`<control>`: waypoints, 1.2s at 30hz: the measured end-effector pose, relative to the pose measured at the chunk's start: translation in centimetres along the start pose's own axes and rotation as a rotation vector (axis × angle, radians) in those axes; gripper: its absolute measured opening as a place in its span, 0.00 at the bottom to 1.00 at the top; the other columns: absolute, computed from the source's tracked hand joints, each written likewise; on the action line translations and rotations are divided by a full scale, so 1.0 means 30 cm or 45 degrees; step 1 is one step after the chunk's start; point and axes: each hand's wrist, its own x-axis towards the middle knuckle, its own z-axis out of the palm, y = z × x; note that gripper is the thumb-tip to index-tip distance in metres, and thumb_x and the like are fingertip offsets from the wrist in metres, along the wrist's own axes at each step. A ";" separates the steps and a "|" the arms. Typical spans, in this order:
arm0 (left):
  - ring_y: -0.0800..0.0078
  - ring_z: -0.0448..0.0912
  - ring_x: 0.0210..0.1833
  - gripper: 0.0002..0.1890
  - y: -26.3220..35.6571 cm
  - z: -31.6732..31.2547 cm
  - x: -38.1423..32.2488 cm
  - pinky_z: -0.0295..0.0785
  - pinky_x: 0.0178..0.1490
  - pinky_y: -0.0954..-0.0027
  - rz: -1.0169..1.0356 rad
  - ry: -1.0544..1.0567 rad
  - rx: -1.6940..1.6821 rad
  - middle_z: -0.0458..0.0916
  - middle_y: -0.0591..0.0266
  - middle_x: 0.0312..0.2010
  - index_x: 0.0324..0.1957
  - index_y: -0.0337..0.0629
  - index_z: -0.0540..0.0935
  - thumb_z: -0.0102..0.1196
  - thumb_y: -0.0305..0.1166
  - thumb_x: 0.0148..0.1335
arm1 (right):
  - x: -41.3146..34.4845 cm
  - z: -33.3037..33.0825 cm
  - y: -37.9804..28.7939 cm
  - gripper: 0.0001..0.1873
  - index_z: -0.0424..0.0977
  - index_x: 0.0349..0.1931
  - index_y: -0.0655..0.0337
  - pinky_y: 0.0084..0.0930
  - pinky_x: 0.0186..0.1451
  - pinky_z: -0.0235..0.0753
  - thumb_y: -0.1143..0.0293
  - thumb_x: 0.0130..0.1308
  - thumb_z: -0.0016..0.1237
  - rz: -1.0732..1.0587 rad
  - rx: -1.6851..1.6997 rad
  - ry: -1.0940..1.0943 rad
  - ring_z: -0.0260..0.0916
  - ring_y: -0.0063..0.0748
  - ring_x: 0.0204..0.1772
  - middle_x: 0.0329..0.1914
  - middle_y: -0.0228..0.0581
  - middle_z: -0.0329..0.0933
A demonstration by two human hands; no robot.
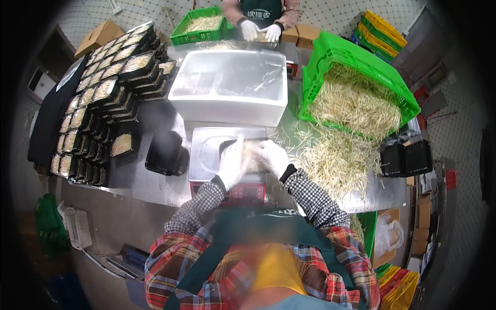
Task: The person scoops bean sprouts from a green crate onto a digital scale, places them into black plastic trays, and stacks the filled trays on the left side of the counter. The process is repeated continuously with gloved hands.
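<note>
My left hand [231, 162], in a white glove, lies along the left side of a black plastic tray [226, 145] on the steel pan of a red weighing scale [203, 155]. From the right, my gloved right hand [273, 155] presses its bent fingers on the bean sprouts [254, 157] in that tray. Glare and my hands hide part of the tray. A loose heap of sprouts [335, 164] lies right of the scale, spilling from a tipped green plastic crate [358, 73]. Left of the scale sit empty black trays [164, 153].
Stacks of filled, wrapped trays [104, 93] crowd the table's left side. A white foam box [228, 110] stands behind the scale. More black trays [407, 158] lie at the right edge. Across the table, a co-worker's gloved hands [261, 31] rest on another tray.
</note>
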 end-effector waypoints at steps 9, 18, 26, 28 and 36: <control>0.50 0.64 0.66 0.39 0.008 -0.023 0.014 0.57 0.69 0.53 0.073 -0.091 0.153 0.64 0.40 0.63 0.70 0.32 0.52 0.53 0.40 0.63 | -0.046 -0.211 0.232 0.15 0.81 0.47 0.49 0.26 0.45 0.75 0.77 0.60 0.53 -0.204 -0.002 0.088 0.73 0.31 0.38 0.33 0.34 0.78; 0.57 0.63 0.69 0.26 -0.142 -0.287 0.010 0.55 0.72 0.62 0.186 -0.249 -0.534 0.68 0.47 0.63 0.65 0.33 0.65 0.48 0.31 0.67 | -0.217 -0.323 0.307 0.41 0.65 0.65 0.51 0.36 0.71 0.61 0.61 0.47 0.66 0.255 -0.380 -0.125 0.61 0.46 0.68 0.67 0.43 0.66; 0.51 0.63 0.67 0.49 -0.130 -0.310 0.002 0.57 0.70 0.55 0.138 -0.089 -0.025 0.66 0.43 0.63 0.69 0.34 0.57 0.67 0.48 0.52 | -0.032 -0.092 0.076 0.60 0.52 0.70 0.64 0.42 0.74 0.53 0.48 0.37 0.68 -0.228 -0.176 0.012 0.52 0.53 0.73 0.72 0.54 0.55; 0.47 0.58 0.70 0.52 -0.095 -0.165 0.061 0.53 0.71 0.51 0.121 -0.123 -0.064 0.62 0.42 0.66 0.70 0.37 0.56 0.67 0.53 0.50 | -0.019 -0.092 0.055 0.57 0.52 0.70 0.65 0.41 0.74 0.53 0.48 0.41 0.66 -0.157 -0.247 -0.024 0.52 0.53 0.73 0.71 0.55 0.56; 0.54 0.62 0.68 0.40 -0.035 -0.078 0.025 0.53 0.71 0.51 0.181 -0.090 0.049 0.64 0.48 0.65 0.66 0.41 0.64 0.62 0.48 0.54 | 0.001 -0.045 0.035 0.42 0.56 0.69 0.59 0.45 0.72 0.56 0.55 0.56 0.57 -0.296 -0.305 -0.180 0.56 0.52 0.71 0.71 0.53 0.57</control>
